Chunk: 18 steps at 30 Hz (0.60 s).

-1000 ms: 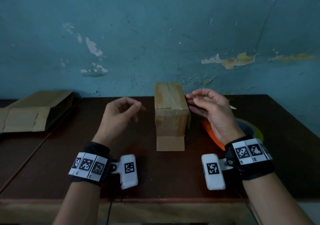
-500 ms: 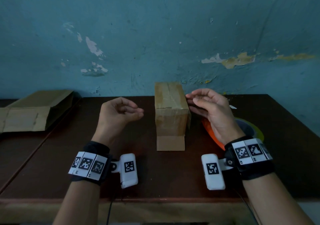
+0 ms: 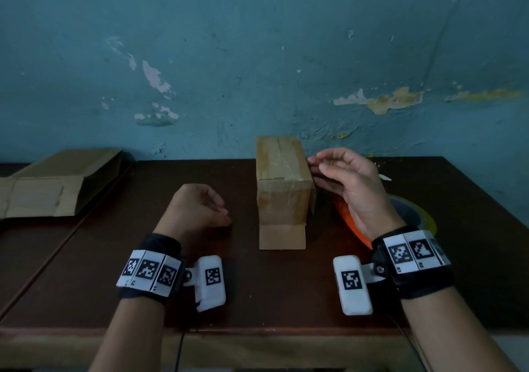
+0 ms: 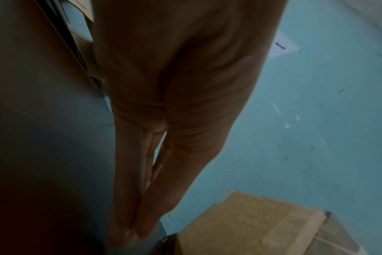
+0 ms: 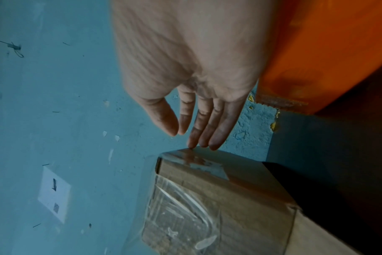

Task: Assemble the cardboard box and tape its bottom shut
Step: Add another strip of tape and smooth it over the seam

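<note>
A small cardboard box (image 3: 282,188) stands on the dark wooden table (image 3: 257,286) with clear tape across its upper face and down its near side. One flap lies flat on the table at its near end. My right hand (image 3: 317,167) is at the box's upper right edge, and its straight fingertips (image 5: 207,138) touch the taped corner of the box (image 5: 218,198). My left hand (image 3: 217,214) rests low on the table left of the box, loosely curled and holding nothing. In the left wrist view the left hand's fingers (image 4: 142,189) lie close together near the box (image 4: 262,224).
An orange tape dispenser (image 3: 347,220) with a yellowish tape roll (image 3: 415,217) lies under my right wrist, just right of the box. Flattened cardboard boxes (image 3: 54,188) lie at the table's far left. A peeling blue wall (image 3: 257,57) stands right behind the table.
My left hand has dropped from beside the box down to the table and curled in. My right hand has stayed at the box's upper right edge.
</note>
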Tool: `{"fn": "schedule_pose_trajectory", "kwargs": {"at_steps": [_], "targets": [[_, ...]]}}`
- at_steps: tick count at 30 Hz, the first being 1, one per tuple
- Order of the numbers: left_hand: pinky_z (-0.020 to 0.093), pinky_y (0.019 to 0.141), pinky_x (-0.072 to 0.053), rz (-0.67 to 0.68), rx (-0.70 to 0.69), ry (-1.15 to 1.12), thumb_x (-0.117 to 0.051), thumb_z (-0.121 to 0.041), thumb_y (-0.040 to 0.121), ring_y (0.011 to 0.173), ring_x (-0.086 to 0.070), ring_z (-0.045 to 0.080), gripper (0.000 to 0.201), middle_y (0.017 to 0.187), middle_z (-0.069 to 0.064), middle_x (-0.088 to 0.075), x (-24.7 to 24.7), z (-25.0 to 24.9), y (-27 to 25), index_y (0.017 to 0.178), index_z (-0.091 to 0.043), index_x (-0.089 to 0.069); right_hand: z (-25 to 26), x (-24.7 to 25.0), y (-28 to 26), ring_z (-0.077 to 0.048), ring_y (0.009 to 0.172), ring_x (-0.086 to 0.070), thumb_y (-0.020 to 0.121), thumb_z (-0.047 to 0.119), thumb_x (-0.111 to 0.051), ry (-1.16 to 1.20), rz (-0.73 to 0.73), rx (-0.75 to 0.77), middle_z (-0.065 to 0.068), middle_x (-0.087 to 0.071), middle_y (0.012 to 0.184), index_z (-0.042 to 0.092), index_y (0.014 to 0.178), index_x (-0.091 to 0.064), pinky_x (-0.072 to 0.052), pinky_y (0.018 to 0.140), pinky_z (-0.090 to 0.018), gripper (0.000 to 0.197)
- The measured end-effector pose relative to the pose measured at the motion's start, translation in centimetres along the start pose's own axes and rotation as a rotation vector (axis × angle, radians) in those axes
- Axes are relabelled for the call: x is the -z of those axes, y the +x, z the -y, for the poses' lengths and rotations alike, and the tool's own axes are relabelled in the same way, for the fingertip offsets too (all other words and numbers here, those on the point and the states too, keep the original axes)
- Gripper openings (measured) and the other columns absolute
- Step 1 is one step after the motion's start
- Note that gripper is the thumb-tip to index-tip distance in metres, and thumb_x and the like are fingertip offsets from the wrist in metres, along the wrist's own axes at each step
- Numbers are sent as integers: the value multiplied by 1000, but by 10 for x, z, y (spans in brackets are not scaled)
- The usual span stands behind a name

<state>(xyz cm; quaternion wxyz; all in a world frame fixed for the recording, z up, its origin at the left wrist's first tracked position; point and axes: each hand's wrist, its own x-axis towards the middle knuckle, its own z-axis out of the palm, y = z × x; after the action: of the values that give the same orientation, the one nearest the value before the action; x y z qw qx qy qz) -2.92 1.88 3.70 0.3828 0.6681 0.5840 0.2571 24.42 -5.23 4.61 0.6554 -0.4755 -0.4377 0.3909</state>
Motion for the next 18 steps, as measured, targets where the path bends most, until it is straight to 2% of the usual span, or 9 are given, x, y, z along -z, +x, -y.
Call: {"fn": "schedule_pose_trajectory", "kwargs": {"at_steps": [3,6,10,15,18], "targets": [[11,55,-50,0,22,25,-87,1,71,72,-75,7,28,79,2,-79,2,3,3,91,-9,-70,0,0,0,-25,114,-71,98,-2,-57,1,0,0,-13,-75,115,1,118,-64,-60,92,-33,22],[19,62,-54,-4,28,25,-86,3,72,75,-76,11,26,77,2,-79,3,4,3,91,-7,-71,-1,0,1,-27,115,-71,98,-2,-58,4,0,-4,-14,-75,115,0,119,-64,-60,92,-33,22],[20,63,-55,8,33,35,-85,2,73,75,-76,12,24,79,4,-79,3,5,3,90,-8,-72,-2,0,2,-26,114,-71,98,-2,-58,-3,-1,-3,-15,-75,115,-2,121,-63,-60,93,-33,24],[23,67,-55,91,52,5,-83,2,76,82,-77,18,24,82,7,-79,4,2,3,94,-7,-70,-2,0,1,-25,114,-71,98,-1,-57,-6,4,-7,-14,-75,116,-2,121,-63,-60,92,-32,24],[25,74,-55,144,25,23,-83,2,76,81,-77,15,25,83,6,-80,5,0,1,95,-6,-69,-1,0,0,-26,114,-71,98,-1,-57,-7,5,-9,-15,-75,116,-3,122,-62,-60,93,-34,24]]}}
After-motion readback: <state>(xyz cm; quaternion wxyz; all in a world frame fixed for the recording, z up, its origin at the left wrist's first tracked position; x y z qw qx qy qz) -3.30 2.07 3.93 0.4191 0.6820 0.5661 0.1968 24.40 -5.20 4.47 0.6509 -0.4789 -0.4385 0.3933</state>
